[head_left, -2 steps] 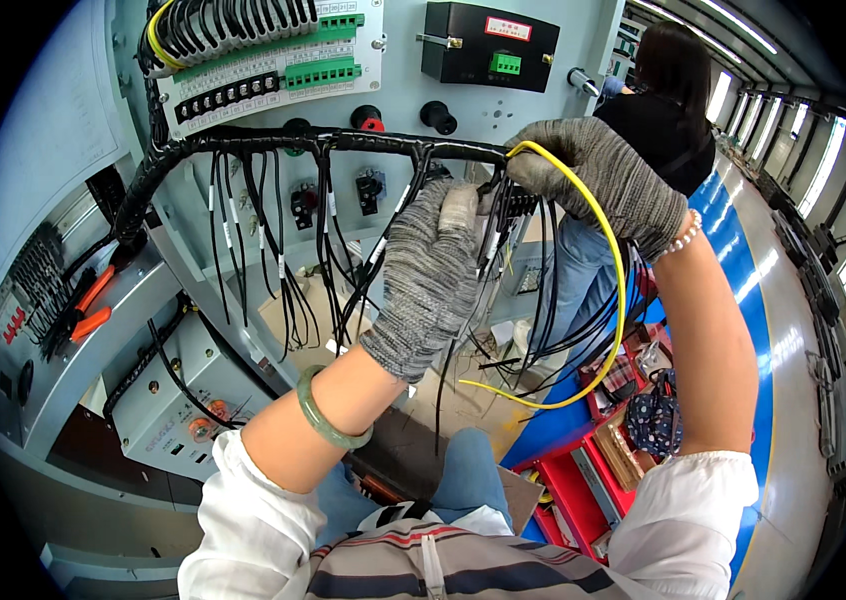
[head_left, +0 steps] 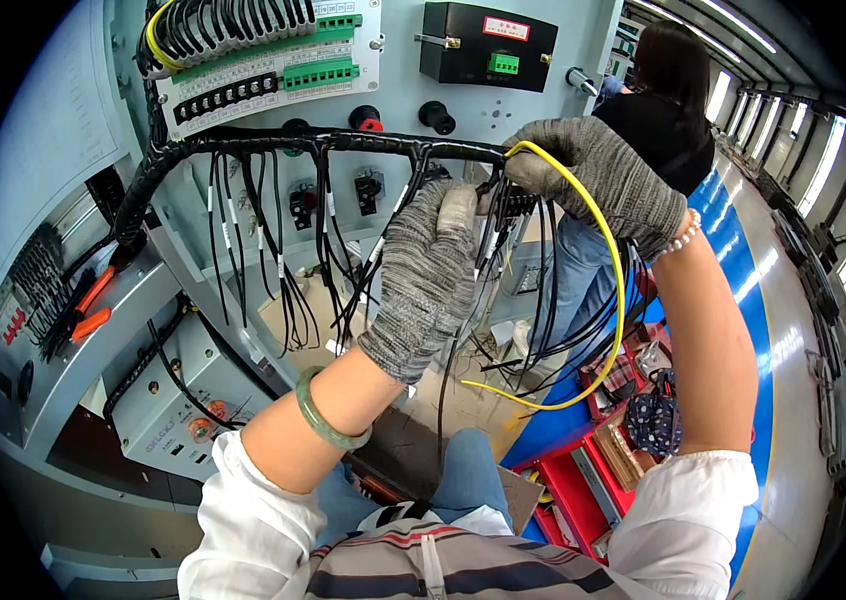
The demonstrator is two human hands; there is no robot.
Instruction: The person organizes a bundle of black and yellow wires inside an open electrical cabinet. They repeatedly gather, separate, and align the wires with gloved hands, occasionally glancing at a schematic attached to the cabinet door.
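pale blue-grey panelling [head_left: 403,85] of an open cabinet fills the background, with a long bright hall running off to the right. across the front of it, at chest height, runs a black wire bundle [head_left: 368,142], bending down at its left end and reaching the hands at its right. a yellow wire [head_left: 617,290] leaves that right end and swings down in a wide loop to a free tip. the gloved right hand [head_left: 593,180] appears to pinch the yellow wire between thumb and fingers where it meets the bundle. the gloved left hand [head_left: 423,270] is raised just below, thumb up against the dark wires; its fingers are mostly hidden, so i cannot tell whether they grip. as far as can be judged, the glossy wrapped stretch left of the hands is done, its branches dropping at intervals; the part at the fingers looks under way, and the black wires [head_left: 548,270] beyond hang loose, their ends unattached. farther out are a terminal board [head_left: 263,62], a black box [head_left: 463,55], orange-handled pliers [head_left: 95,291], a red bin [head_left: 561,475] and a co-worker [head_left: 658,130] in black.
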